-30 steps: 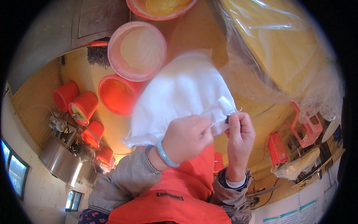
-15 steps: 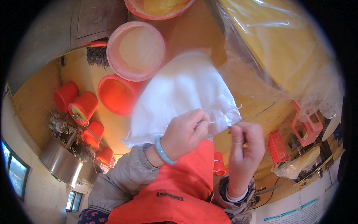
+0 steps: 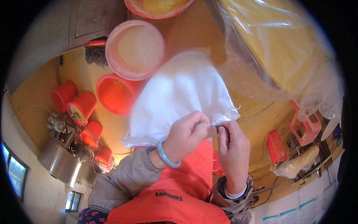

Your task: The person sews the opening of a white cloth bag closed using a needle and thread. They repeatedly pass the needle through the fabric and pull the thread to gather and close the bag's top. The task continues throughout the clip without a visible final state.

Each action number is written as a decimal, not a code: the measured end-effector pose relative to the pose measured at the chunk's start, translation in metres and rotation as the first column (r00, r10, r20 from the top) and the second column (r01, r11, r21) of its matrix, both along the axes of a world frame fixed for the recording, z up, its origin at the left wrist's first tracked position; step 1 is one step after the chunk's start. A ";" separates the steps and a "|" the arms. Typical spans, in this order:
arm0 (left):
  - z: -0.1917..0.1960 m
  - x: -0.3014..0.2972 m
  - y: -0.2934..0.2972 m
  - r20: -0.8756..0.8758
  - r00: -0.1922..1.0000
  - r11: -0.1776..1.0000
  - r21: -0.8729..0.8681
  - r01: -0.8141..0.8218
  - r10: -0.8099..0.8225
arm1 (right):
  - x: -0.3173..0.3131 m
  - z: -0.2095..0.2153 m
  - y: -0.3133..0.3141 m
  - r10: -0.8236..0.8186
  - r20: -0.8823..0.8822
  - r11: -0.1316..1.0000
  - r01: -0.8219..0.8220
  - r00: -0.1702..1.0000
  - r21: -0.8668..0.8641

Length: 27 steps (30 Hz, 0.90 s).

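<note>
Hands meet at 6 o'clock of white woven sack (image 3: 179, 97) — left hand (image 3: 184, 136) pinches its lower edge; right hand (image 3: 233, 147) grips a small dark object (image 3: 222, 128), fingers closed.

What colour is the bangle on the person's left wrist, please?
The smooth round bangle is pale blue-green, seen best in the head view.

Small dark object (image 3: 222, 128) in right hand (image 3: 233, 153) mostly hidden by fingers.
</note>
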<state>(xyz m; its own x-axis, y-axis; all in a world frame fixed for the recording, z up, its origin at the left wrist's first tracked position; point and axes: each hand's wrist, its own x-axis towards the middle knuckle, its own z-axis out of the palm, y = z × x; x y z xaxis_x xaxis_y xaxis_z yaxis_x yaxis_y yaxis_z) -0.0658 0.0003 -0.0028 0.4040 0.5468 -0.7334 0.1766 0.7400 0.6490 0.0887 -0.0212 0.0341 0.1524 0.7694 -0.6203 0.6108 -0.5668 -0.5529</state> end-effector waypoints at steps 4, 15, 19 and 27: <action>0.002 0.001 -0.005 -0.022 0.999 0.999 0.031 0.028 -0.028 | 0.001 -0.002 0.000 0.004 -0.016 1.000 -0.004 1.000 -0.001; 0.002 0.007 -0.019 -0.080 0.995 0.924 0.372 0.089 -0.064 | -0.003 -0.015 -0.010 0.021 0.047 0.999 -0.023 0.999 0.038; -0.002 0.008 -0.023 -0.091 0.994 0.908 0.408 0.095 -0.064 | -0.007 -0.022 -0.016 0.024 0.042 0.992 -0.029 0.999 0.123; 0.001 0.004 -0.011 -0.012 0.999 0.948 0.317 0.033 -0.030 | 0.027 -0.023 0.013 -0.686 -0.686 0.298 0.954 0.240 0.036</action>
<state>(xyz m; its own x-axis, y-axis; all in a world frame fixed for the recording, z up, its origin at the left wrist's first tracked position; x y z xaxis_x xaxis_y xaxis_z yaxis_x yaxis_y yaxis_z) -0.0621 -0.0108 -0.0019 0.4201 0.7386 -0.5272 0.2021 0.4902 0.8478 0.1153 -0.0081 0.0107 0.6589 0.5360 -0.5278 -0.4936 -0.2213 -0.8411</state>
